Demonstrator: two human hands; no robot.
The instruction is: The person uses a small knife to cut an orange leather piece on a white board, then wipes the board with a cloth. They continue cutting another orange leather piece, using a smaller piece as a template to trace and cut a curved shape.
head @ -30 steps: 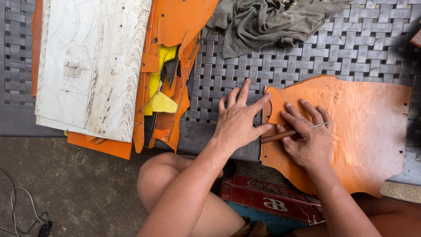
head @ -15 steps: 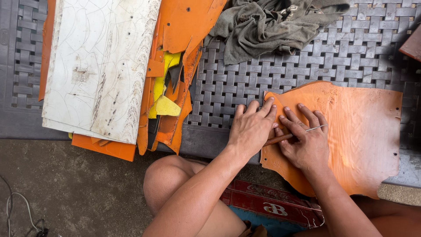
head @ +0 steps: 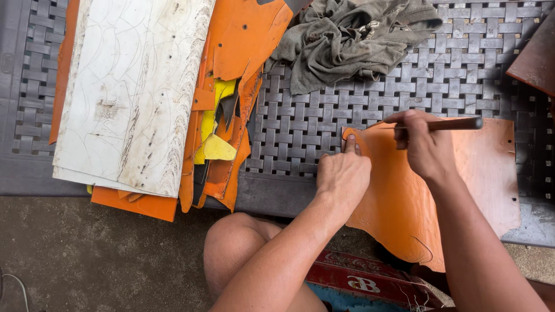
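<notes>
An orange leather sheet [head: 480,173] lies on the grey woven table [head: 300,133], its near part hanging over the front edge. My left hand [head: 342,173] is curled, its index finger pressing the sheet's upper left corner. My right hand [head: 425,144] grips a thin brown-handled tool [head: 457,123] held nearly level over the sheet's top edge; its tip is hidden by my fingers.
A scratched white board [head: 127,92] rests on orange and yellow leather scraps [head: 222,133] at the left. A crumpled grey-green cloth [head: 347,40] lies at the back. A red box [head: 370,277] sits below by my knee [head: 237,248]. A dark brown piece [head: 535,58] shows at the right edge.
My left hand has curled from flat on the sheet to a fingertip press at its corner. My right hand has lifted and moved to the sheet's top edge with the tool.
</notes>
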